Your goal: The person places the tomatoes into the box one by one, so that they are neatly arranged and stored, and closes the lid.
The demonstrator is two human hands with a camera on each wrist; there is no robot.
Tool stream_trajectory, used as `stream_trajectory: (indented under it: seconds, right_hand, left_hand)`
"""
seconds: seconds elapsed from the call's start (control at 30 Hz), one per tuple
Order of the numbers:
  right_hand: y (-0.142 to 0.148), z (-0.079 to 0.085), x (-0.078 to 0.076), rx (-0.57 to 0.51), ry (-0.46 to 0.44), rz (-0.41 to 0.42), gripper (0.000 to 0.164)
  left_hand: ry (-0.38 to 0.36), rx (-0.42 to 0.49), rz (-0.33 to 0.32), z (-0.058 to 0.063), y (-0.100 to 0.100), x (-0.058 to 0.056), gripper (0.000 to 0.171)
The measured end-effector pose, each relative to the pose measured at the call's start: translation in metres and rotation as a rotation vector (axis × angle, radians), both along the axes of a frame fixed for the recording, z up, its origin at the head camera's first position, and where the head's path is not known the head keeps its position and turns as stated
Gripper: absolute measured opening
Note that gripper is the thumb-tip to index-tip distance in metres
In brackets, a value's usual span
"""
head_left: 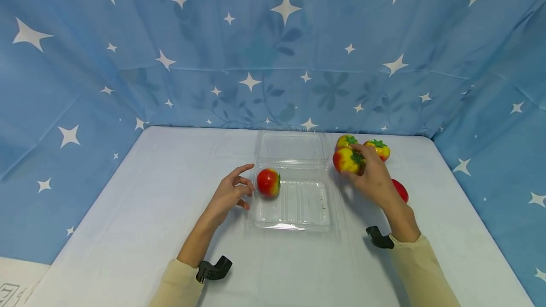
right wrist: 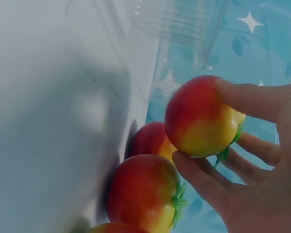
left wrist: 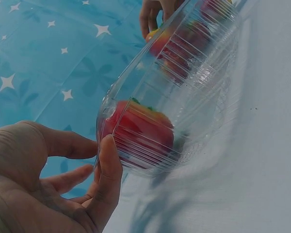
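Note:
My right hand [head_left: 373, 176] grips a red-and-yellow fruit [right wrist: 196, 119] with a green leafy top between thumb and fingers, to the right of the clear plastic box [head_left: 298, 214]. Inside the box, at its left end, sits a second red fruit [head_left: 267, 184]. My left hand [head_left: 228, 195] is at the box's left side; the left wrist view has its thumb and a finger pinching the rim [left wrist: 101, 114]. Near the right hand are a yellow-red fruit [head_left: 344, 140], another one [head_left: 384, 151] and a red one [head_left: 400, 189] partly hidden behind the wrist.
The box's clear lid [head_left: 292, 148] lies folded back toward the curtain. A white cloth covers the table [head_left: 162, 179]. Blue star-patterned curtains [head_left: 256, 37] hang behind it and along both sides. Each wrist wears a black camera mount [head_left: 213, 270].

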State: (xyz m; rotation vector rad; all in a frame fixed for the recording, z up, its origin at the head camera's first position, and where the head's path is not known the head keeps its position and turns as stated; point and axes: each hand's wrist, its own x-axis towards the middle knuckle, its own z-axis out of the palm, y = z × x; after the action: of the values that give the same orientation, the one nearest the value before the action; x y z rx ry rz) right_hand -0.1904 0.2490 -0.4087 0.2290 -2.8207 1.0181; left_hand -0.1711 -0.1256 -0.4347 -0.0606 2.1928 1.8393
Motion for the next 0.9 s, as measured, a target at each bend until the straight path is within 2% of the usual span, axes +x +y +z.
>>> stream_trajectory:
  seconds: [0.2, 0.53, 0.9]
  right_hand:
    - [-0.004, 0.003, 0.002, -0.054, 0.037, 0.002, 0.078]
    - [-0.01, 0.012, 0.004, -0.149, -0.012, 0.046, 0.074]
    - [-0.016, 0.011, 0.006, -0.23, -0.035, 0.108, 0.078]
  left_hand:
    - [0.002, 0.007, 0.001, 0.001, 0.0, 0.001, 0.066]
    - [0.006, 0.0, 0.005, -0.001, 0.0, 0.0, 0.066]
    - [0.004, -0.002, 0.004, 0.0, 0.0, 0.001, 0.066]
